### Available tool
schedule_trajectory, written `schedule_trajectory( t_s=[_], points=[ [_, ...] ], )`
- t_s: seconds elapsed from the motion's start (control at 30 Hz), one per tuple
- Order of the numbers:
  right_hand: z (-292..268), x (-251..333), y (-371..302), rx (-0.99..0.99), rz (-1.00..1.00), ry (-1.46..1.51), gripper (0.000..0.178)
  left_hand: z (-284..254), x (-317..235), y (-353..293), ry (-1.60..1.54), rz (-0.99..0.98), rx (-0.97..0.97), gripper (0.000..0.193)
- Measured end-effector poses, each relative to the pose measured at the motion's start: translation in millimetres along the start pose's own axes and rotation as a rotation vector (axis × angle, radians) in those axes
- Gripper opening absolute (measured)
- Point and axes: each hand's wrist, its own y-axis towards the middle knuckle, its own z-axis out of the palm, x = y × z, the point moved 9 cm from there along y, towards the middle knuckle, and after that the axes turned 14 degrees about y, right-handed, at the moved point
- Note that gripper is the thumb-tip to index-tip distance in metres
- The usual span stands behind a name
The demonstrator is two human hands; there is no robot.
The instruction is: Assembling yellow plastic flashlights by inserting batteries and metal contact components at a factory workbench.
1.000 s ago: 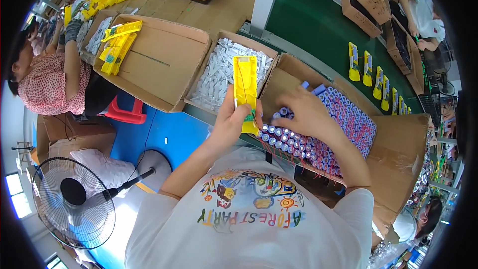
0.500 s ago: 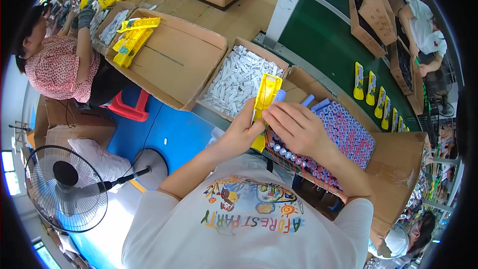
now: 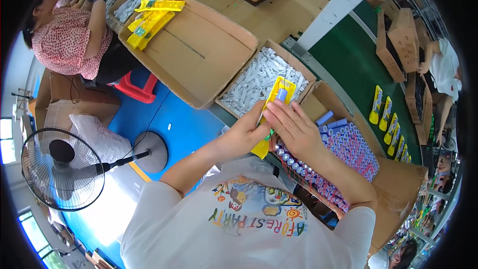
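Note:
My left hand [image 3: 248,130] is wrapped round a long yellow plastic casing [image 3: 261,149], held tilted in front of my chest. A purple cylindrical battery cell [image 3: 282,94] lies at the upper, hollow end of the casing. Over it my right hand [image 3: 295,132] is closed, its fingers together and pressing the cell against the casing; the fingertips are partly hidden. A bit of green shows on the casing between my hands. Right beside my right hand, many purple cells [image 3: 343,144] stand packed in a cardboard box, with a few loose ones [image 3: 324,118] lying on top.
Small white plastic parts [image 3: 266,69] fill a box beyond my hands. A shallow cardboard tray [image 3: 214,45] holds several yellow casings [image 3: 149,25]. More casings [image 3: 384,114] line the green conveyor [image 3: 331,52]. A fan [image 3: 62,164] stands at left. Co-workers sit at left and stand at right.
The view has shifted, so the surroundings appear displaced. The battery cell now lies over the casing's hollow end rather than beside it, and my right hand has moved over the casing.

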Motion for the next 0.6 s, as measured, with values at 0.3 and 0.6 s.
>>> schedule_trajectory(
  t_s=[0.3, 0.6],
  points=[
    [76.9, -89.8, 69.5, 0.167, 0.24, 0.302, 0.017, -81.5, -6.5, -34.4, -0.229, 0.031, -0.425, 0.029],
    [33.0, -127.8, 64.0, -0.293, 0.718, 1.207, 0.018, -40.1, 5.0, -33.8, -0.201, 0.031, -0.298, 0.038]
  ],
)
